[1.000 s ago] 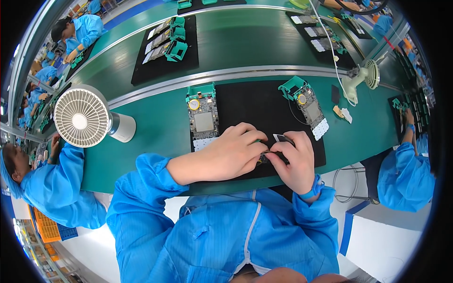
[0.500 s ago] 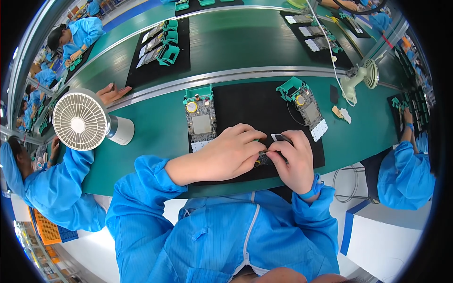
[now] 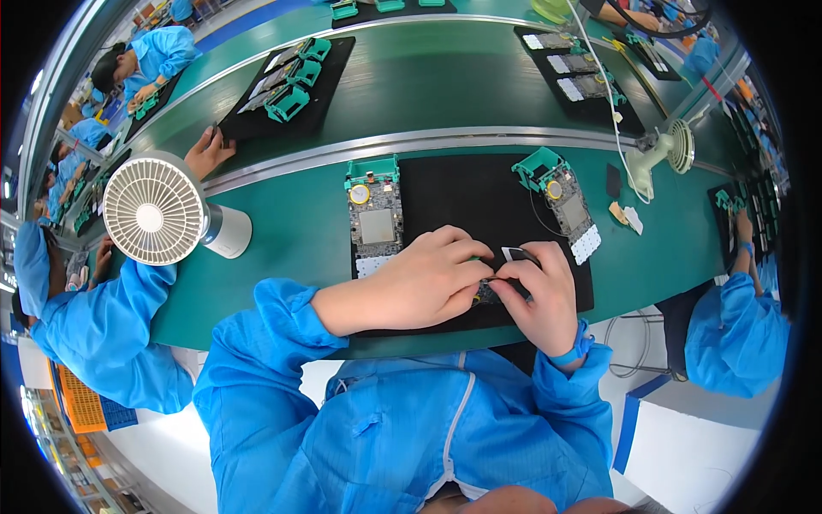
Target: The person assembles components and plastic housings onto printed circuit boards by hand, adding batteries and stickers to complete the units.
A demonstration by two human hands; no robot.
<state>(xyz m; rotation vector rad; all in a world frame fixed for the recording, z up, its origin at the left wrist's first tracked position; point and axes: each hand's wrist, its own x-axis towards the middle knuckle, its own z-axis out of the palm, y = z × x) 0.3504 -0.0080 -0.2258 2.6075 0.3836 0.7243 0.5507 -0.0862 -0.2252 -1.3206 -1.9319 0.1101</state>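
Low over the black mat (image 3: 454,193), my two hands meet at a small circuit board (image 3: 486,295), mostly hidden under the fingers. My left hand (image 3: 419,283) is closed around its left side, where a bit of green shows. My right hand (image 3: 544,300) pinches thumb and forefinger at the board's edge; what lies between the tips is too small to name. A flat black-and-white piece (image 3: 516,254) sticks out between its fingers. Farther left lies a circuit board with a green plastic frame (image 3: 375,224); a second framed board (image 3: 567,206) lies at the right with a thin wire.
A white fan (image 3: 150,218) stands at left, a pale green fan (image 3: 659,154) at back right. A metal rail (image 3: 462,135) separates my bench from the belt, which carries mats with framed boards (image 3: 291,81). A co-worker's hand (image 3: 208,152) touches one mat. Other people sit on both sides.
The co-worker's hand at left has moved from the rail onto the mat's corner, and that mat has turned a little. My hands keep nearly the same grip; the whole view has shifted slightly.
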